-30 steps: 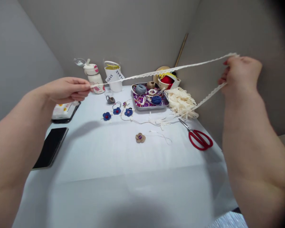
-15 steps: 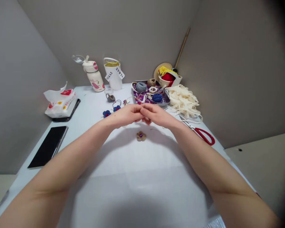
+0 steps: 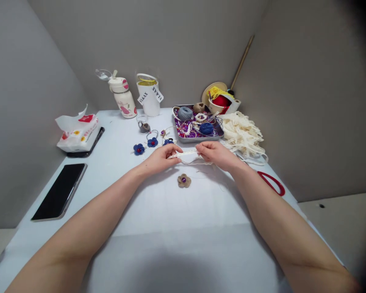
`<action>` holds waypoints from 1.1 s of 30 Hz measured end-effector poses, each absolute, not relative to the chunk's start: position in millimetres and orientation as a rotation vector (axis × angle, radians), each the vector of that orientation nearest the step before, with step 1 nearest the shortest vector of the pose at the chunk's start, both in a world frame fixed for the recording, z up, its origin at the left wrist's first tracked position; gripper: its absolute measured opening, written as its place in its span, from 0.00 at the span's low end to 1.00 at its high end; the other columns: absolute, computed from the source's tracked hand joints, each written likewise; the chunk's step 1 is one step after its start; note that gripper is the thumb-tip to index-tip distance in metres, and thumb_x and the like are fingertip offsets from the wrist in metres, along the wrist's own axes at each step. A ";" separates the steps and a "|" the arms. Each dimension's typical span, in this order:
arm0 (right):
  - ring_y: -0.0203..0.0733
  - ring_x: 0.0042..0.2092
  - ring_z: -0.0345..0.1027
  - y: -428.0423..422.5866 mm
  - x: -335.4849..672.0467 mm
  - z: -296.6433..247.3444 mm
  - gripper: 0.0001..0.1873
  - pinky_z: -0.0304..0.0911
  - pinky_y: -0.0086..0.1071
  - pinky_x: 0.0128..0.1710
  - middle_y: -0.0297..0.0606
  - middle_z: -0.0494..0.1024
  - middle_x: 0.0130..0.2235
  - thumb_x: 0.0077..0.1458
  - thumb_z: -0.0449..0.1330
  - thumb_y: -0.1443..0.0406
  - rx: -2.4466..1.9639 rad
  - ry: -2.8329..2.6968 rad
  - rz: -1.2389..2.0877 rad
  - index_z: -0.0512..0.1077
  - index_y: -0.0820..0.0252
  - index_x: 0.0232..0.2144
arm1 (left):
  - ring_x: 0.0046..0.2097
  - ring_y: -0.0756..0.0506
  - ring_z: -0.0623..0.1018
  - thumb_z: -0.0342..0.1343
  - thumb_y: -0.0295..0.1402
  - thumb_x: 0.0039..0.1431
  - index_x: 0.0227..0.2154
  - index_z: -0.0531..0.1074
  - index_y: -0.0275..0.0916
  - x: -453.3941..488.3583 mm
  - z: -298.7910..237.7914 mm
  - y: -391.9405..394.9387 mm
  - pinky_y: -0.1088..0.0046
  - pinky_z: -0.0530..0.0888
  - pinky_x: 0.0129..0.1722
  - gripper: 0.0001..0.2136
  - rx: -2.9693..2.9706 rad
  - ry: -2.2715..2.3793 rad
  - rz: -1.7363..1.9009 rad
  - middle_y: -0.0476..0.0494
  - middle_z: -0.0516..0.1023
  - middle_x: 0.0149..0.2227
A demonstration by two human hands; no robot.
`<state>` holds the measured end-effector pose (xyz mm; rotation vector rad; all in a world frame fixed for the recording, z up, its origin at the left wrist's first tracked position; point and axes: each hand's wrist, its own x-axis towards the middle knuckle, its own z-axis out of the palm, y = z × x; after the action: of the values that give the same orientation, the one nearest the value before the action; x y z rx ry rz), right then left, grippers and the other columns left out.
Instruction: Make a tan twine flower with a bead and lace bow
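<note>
A strip of white lace trim (image 3: 189, 153) stretches between my two hands, above the white table. My left hand (image 3: 163, 158) is closed on one end, thumb and fingers pinching it. On the other side my right hand (image 3: 215, 154) grips the lace too, and part of it hangs in a loop below. Nearer to me lies a beige fabric flower (image 3: 184, 180) with a purple bead at its centre. Blue fabric flowers (image 3: 139, 149) with red centres rest just beyond my left hand.
Behind my hands sits a metal tray (image 3: 198, 139) of beads and yarn balls. A pile of cream lace (image 3: 242, 132) and red-handled scissors (image 3: 271, 183) are at right. A phone (image 3: 60, 191), tissue pack (image 3: 79, 132), bottle (image 3: 124, 99) and white cup (image 3: 150, 101) stand leftward.
My hands were together and have moved apart, drawing the lace out between them. The view has shifted slightly, and more of the blue flowers shows.
</note>
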<state>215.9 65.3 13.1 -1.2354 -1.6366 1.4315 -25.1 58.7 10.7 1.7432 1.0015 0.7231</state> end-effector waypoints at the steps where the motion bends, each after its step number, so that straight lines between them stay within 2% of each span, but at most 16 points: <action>1: 0.31 0.22 0.42 66.1 215.8 12.0 0.25 0.39 0.30 0.23 0.26 0.52 0.20 0.52 0.61 0.44 -1.203 -1.586 1.504 0.62 0.57 0.22 | 0.30 0.50 0.67 0.60 0.34 0.54 0.41 0.73 0.39 -25.1 9.7 57.8 0.74 0.62 0.31 0.12 1.810 1.031 0.746 0.50 0.71 0.29; 5: 0.29 0.22 0.37 66.5 219.8 18.7 0.27 0.37 0.30 0.22 0.24 0.47 0.21 0.50 0.65 0.46 -1.100 -1.409 1.753 0.56 0.57 0.20 | 0.33 0.47 0.70 0.55 0.35 0.58 0.34 0.76 0.40 -26.1 10.5 55.4 0.72 0.65 0.35 0.07 2.005 1.062 0.806 0.46 0.75 0.32; 8: 0.29 0.22 0.39 65.9 230.1 32.5 0.21 0.39 0.28 0.22 0.22 0.50 0.20 0.47 0.68 0.51 -1.074 -1.402 1.782 0.63 0.57 0.26 | 0.33 0.47 0.70 0.55 0.37 0.60 0.31 0.77 0.39 -25.5 12.3 54.3 0.72 0.64 0.35 0.09 1.925 1.063 0.835 0.45 0.75 0.30; 9: 0.29 0.22 0.41 66.1 235.3 37.2 0.19 0.41 0.28 0.23 0.22 0.53 0.21 0.46 0.69 0.53 -1.095 -1.426 1.744 0.67 0.57 0.30 | 0.30 0.48 0.69 0.55 0.38 0.60 0.31 0.77 0.39 -25.0 12.5 53.8 0.73 0.64 0.33 0.10 1.841 1.059 0.820 0.46 0.74 0.29; 12: 0.30 0.23 0.50 68.4 255.5 48.5 0.22 0.46 0.27 0.24 0.25 0.62 0.24 0.45 0.71 0.57 -1.238 -1.610 1.460 0.71 0.55 0.42 | 0.24 0.53 0.61 0.56 0.41 0.60 0.34 0.76 0.37 -22.7 12.1 51.1 0.75 0.57 0.25 0.12 1.494 0.967 0.753 0.49 0.71 0.26; 15: 0.32 0.25 0.54 70.9 276.5 55.5 0.19 0.48 0.27 0.25 0.27 0.63 0.24 0.45 0.70 0.55 -1.387 -1.852 1.121 0.75 0.55 0.39 | 0.21 0.56 0.58 0.59 0.42 0.59 0.33 0.75 0.35 -20.5 11.5 47.9 0.78 0.53 0.22 0.13 1.242 0.842 0.723 0.51 0.68 0.24; 19: 0.32 0.26 0.55 69.2 294.8 65.5 0.15 0.49 0.29 0.25 0.29 0.67 0.24 0.48 0.67 0.53 -1.483 -1.932 0.943 0.77 0.55 0.34 | 0.20 0.57 0.58 0.60 0.41 0.58 0.32 0.74 0.35 -21.0 10.8 47.8 0.80 0.51 0.21 0.12 1.127 0.773 0.739 0.53 0.66 0.21; 22: 0.33 0.28 0.57 67.2 301.8 72.7 0.13 0.50 0.30 0.27 0.33 0.71 0.28 0.49 0.67 0.55 -1.482 -1.782 0.869 0.77 0.57 0.32 | 0.20 0.57 0.59 0.61 0.39 0.58 0.33 0.74 0.34 -24.3 9.5 52.4 0.81 0.54 0.21 0.11 1.056 0.714 0.843 0.52 0.66 0.20; 27: 0.33 0.29 0.59 69.0 307.0 75.5 0.13 0.50 0.31 0.28 0.35 0.72 0.30 0.46 0.68 0.61 -1.422 -1.499 0.792 0.77 0.58 0.36 | 0.19 0.57 0.59 0.61 0.34 0.58 0.31 0.72 0.34 -31.2 10.5 61.8 0.81 0.60 0.22 0.08 0.859 0.584 1.044 0.55 0.64 0.19; 30: 0.32 0.28 0.57 71.2 309.6 74.7 0.16 0.50 0.30 0.27 0.34 0.72 0.30 0.42 0.70 0.63 -1.452 -1.456 0.585 0.77 0.60 0.37 | 0.20 0.56 0.61 0.59 0.31 0.61 0.31 0.71 0.35 -35.7 13.2 66.5 0.80 0.63 0.23 0.06 0.729 0.520 1.147 0.56 0.62 0.19; 33: 0.31 0.26 0.54 74.7 318.9 73.1 0.15 0.49 0.30 0.26 0.33 0.70 0.27 0.45 0.68 0.65 -1.523 -1.340 0.309 0.79 0.63 0.37 | 0.20 0.57 0.62 0.56 0.28 0.63 0.31 0.70 0.35 -40.2 15.5 70.7 0.81 0.63 0.23 0.05 0.612 0.461 1.216 0.57 0.61 0.19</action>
<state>318.9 74.7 73.1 -1.5228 -1.3395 0.3089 -40.2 70.7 15.5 0.6118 0.4613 1.2156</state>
